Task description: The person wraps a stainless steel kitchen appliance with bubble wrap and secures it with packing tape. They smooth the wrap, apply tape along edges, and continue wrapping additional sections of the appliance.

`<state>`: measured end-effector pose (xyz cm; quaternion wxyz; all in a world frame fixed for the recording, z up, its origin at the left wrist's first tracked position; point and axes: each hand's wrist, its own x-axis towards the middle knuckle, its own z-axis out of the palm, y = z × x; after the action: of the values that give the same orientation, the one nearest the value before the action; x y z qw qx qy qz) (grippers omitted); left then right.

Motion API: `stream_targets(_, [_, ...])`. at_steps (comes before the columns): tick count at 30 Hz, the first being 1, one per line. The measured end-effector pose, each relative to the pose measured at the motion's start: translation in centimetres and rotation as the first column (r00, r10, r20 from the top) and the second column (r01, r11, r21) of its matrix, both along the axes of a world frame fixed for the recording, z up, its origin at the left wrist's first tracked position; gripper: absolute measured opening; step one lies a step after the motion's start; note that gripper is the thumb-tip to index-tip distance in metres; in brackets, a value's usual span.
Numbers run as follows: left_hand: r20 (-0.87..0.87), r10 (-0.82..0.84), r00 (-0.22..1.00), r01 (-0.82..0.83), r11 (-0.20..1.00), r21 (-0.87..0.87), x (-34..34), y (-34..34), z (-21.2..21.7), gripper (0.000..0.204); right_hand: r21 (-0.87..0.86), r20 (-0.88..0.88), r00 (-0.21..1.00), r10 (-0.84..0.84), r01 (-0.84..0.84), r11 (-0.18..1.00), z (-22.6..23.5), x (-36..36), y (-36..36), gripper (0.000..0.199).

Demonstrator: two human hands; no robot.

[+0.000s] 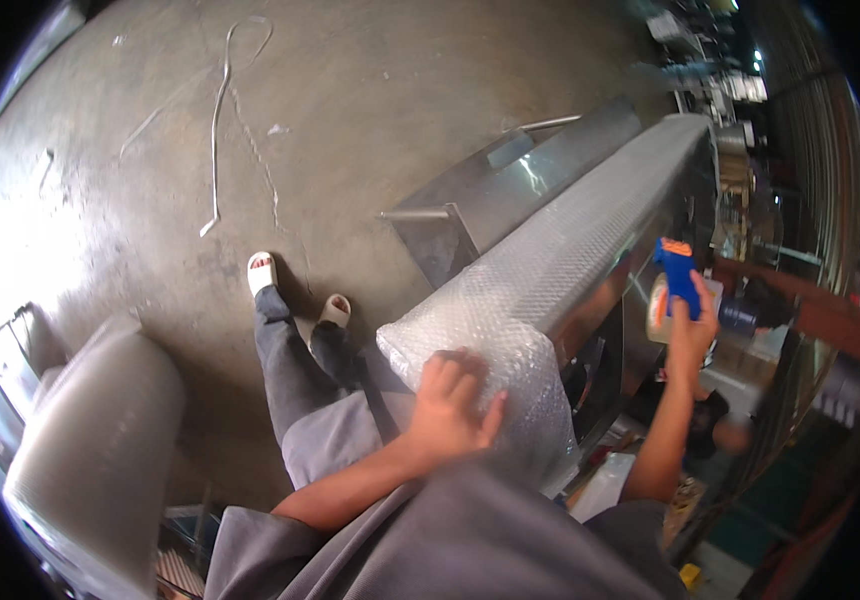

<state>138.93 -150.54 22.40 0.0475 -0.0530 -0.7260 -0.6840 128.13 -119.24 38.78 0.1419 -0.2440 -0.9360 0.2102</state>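
Observation:
A long metal piece covered in clear bubble wrap (550, 260) stretches from in front of me toward the far right. My left hand (455, 405) lies on the near end of the wrap, palm down, thumb apart from the fingers. The wrap is folded over that end and hangs down its near side. Off to the right, my right hand (692, 325) is raised and closed around a blue and orange tape dispenser (678, 268). A roll of tape (659, 312) sits on the dispenser, held clear of the wrap.
Beside the wrapped piece, a bent sheet-metal part (560, 165) rests on the concrete floor (350, 90). A large roll of wrapping material (100, 450) stands at the lower left. A thin white strip (218, 140) lies on the floor. Racks and a reddish beam (800, 300) crowd the right.

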Motion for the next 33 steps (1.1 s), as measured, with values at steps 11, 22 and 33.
stream_targets(11, [0.065,0.055,0.996,-0.064,0.989,0.132,0.7,0.1,-0.9,0.036,-0.595,0.788,0.133,0.601,-0.082,0.799,-15.1,-16.1,-25.1,0.038])
stream_targets(22, [0.057,0.072,0.996,-0.082,0.979,0.189,1.2,0.1,-1.3,0.030,-0.214,0.939,-0.309,0.150,-0.184,0.959,-24.0,-14.2,-29.6,0.046])
stream_targets(33, [0.058,0.076,0.995,-0.083,0.985,0.149,1.5,0.0,-1.3,0.040,-0.157,0.950,-0.301,0.083,-0.227,0.961,-16.4,-15.2,-29.7,0.039])
